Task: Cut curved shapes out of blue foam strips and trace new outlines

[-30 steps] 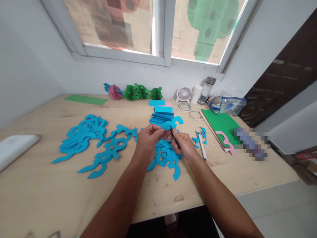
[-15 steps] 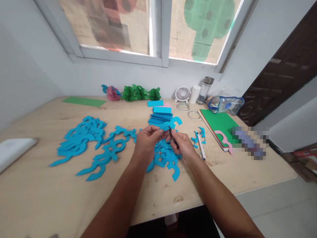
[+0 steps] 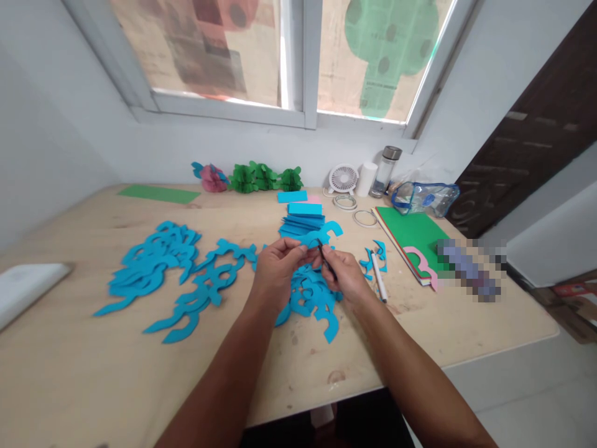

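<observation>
My left hand (image 3: 276, 267) is closed, thumb and fingers pinching a curvy piece of blue paper (image 3: 316, 236). In my right hand (image 3: 344, 274) is a slim black pair of scissors (image 3: 328, 260), its tip up against that paper; the fingers hide much of it. Beneath both hands lies a heap of cut blue paper (image 3: 305, 295). Just beyond them sits a stack of folded blue paper strips (image 3: 302, 224). To the left are wavy blue cutouts (image 3: 209, 274) and a thicker pile of blue cutouts (image 3: 149, 261).
Right of my hands lie blue scraps (image 3: 368, 264), a white marker (image 3: 379, 277) and green sheets (image 3: 413, 233) under a pink cutout (image 3: 420, 260). Tape rolls (image 3: 365, 218), a small fan (image 3: 344, 179), a bottle (image 3: 386, 171) and green paper ornaments (image 3: 263, 177) line the back.
Both hands stay in nearly the same place, still gripping the paper and the scissors. The view has shifted very slightly; nothing else has visibly moved.
</observation>
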Available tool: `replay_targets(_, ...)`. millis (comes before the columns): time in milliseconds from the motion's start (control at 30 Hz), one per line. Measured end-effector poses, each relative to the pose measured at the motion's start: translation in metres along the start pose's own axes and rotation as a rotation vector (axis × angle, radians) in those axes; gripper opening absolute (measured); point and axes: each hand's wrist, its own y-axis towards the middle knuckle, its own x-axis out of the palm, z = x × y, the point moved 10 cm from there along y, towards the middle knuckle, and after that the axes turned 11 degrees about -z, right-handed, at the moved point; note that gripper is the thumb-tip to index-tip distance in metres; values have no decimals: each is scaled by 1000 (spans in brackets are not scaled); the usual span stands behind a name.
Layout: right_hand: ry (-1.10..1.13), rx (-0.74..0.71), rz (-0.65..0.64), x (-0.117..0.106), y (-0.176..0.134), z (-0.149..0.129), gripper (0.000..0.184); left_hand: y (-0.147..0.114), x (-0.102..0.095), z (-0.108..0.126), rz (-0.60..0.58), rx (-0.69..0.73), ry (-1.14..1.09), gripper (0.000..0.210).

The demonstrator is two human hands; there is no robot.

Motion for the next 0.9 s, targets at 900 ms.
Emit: replay_targets(900, -104, 25, -7, -1, -1, -5, 49, 0, -2, 4, -45, -64, 5, 21)
